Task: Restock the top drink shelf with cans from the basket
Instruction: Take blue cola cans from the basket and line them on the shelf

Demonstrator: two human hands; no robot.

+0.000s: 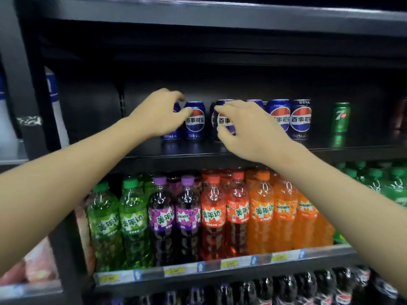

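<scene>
- Reaching up to the top shelf [198, 151] at mid-frame, both hands work a row of upright blue cans, each standing with its long axis vertical.
- The left hand [157, 113] sits at the row's left end, fingers curled round the leftmost can [174, 132], which is mostly hidden behind the palm; the second can [195, 121] stands just to its right, touched by the thumb tip.
- The right hand [244, 130] curls on a third can [223, 122] right of centre, thumb low on its front and fingers over its top.
- Further right stand two more blue cans [290, 118], then a green can [342, 117] well apart.
- Both forearms rise from the lower corners, wrists tipped down onto the cans.
- A gap lies between the two held cans; closing it looks like the next concern.
- No basket is in view.
</scene>
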